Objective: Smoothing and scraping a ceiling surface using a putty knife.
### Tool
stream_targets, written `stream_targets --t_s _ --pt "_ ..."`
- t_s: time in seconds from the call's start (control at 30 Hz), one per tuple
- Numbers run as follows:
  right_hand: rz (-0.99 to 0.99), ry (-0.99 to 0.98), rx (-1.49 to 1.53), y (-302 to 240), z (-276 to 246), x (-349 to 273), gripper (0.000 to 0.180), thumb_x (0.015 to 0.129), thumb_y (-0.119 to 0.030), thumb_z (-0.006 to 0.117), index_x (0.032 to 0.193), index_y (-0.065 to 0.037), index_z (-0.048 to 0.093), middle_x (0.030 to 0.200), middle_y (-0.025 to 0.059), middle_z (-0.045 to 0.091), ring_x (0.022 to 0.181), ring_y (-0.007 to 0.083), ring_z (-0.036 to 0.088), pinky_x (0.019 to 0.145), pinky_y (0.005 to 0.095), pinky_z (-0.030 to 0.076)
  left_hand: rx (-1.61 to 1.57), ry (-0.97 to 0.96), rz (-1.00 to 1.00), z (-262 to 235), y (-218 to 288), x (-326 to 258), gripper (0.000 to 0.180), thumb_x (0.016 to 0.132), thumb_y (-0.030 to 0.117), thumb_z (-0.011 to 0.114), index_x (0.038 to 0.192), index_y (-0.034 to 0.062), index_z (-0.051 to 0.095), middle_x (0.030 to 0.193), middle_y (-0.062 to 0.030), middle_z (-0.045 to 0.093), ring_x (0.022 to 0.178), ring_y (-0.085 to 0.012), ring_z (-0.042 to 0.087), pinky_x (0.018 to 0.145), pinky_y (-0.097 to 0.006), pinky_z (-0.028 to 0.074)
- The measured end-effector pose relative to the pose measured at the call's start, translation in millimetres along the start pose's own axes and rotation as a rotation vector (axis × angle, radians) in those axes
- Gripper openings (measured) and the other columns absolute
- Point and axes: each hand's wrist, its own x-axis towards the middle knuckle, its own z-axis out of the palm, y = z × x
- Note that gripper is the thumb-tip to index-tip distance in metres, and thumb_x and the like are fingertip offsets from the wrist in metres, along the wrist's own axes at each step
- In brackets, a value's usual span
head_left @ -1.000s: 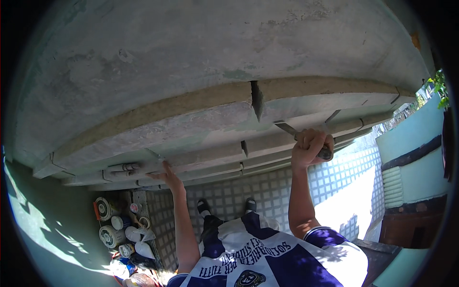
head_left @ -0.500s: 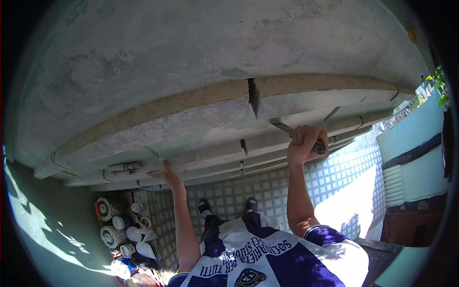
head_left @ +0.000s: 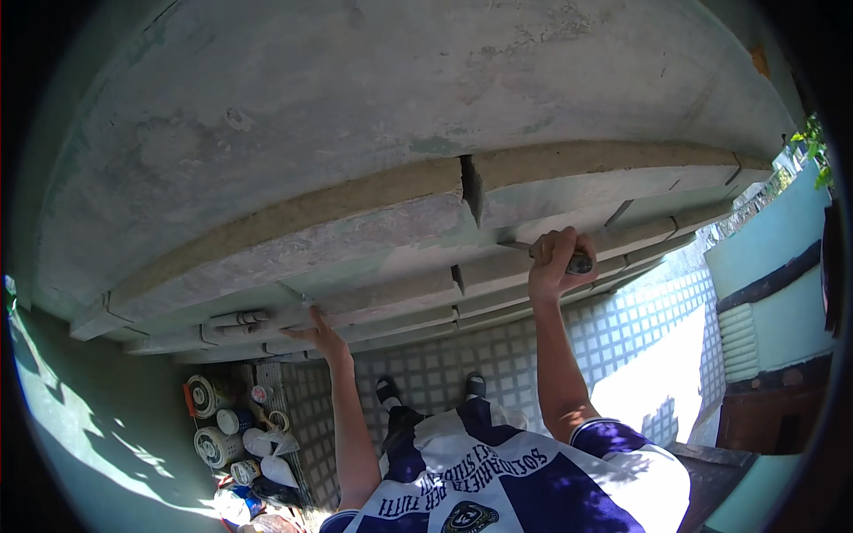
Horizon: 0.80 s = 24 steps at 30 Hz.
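The right hand point(head_left: 553, 264) is fisted around a scraper point(head_left: 533, 251), whose blade points left along the moulded ledge point(head_left: 373, 266). The left hand point(head_left: 318, 330) presses spread fingers against that ledge.

Two hands point(head_left: 435, 298), one scraper point(head_left: 569, 259), four paint cans point(head_left: 213, 417), two shoes point(head_left: 431, 388).

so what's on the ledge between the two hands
In the head view, nothing lies there: between the left hand and the right hand holding a tool is bare stepped moulding with one vertical joint.
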Motion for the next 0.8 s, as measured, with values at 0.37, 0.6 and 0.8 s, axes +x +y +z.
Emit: stream_targets --t_s 0.37,0.6,0.8 --pt "-0.058 -0.017 0.128 -14 -3 8 0.033 0.092 -0.001 0.048 0.066 -0.008 0.029 0.047 0.0023 0.036 0.040 0.0067 0.030 0.037 0.0245 0.021 -0.001 0.009 0.059 16 38 -17 0.096 0.096 0.028 0.056 0.145 0.0176 -0.026 0.146 -0.0205 0.023 0.120 -0.0281 0.043 0.099 -0.042 0.040" --pt "-0.007 -0.018 0.054 -14 4 3 0.032 0.092 -0.001 0.047 0.066 -0.008 0.030 0.047 0.0021 0.037 0.041 0.0066 0.031 0.037 0.0242 0.023 0.029 0.027 0.078 5 29 -13 0.097 0.096 0.028 0.055 0.145 0.0172 -0.027 0.146 -0.0193 0.024 0.120 -0.0274 0.042 0.100 -0.042 0.039" --pt "0.053 -0.059 -0.071 12 -1 -11 0.032 0.095 -0.007 0.047 0.068 -0.011 0.030 0.049 0.0000 0.033 0.040 0.0056 0.026 0.038 0.0232 0.018 0.017 0.005 0.031 14 44 -24 0.097 0.096 0.029 0.055 0.145 0.0173 -0.028 0.149 -0.0182 0.020 0.122 -0.0264 0.041 0.101 -0.042 0.039"
